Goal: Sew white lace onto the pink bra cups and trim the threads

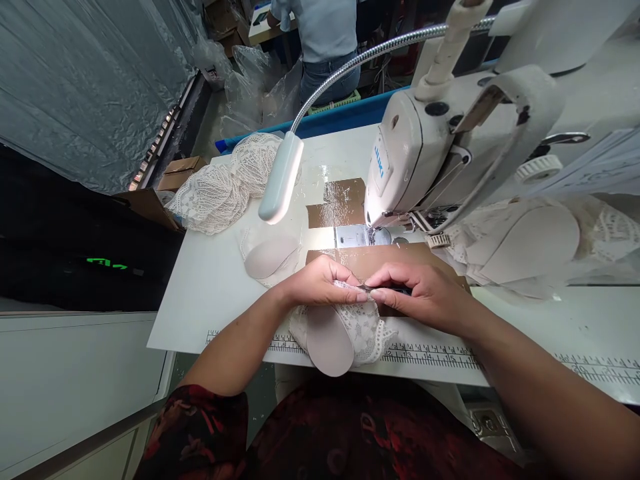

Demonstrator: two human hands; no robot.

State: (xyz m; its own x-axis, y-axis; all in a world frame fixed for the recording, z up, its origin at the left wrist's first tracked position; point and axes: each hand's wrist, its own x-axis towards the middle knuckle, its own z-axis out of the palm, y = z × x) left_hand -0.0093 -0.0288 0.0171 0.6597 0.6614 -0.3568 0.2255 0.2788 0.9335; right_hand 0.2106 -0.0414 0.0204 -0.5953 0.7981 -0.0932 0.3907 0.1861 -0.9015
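Our left fingers (350, 294) pinch white floral lace (363, 321), our right fingers (395, 273) a slim dark tool (403, 290) that, slipping, could snag it.

top (370, 440): black, dark-red blotchy print, faint curved shapes at front | left sleeve (200, 430): same print, loose, hem near elbow | forearms (245, 347): bare | left hand (330, 280): bare | right hand (420, 297): bare
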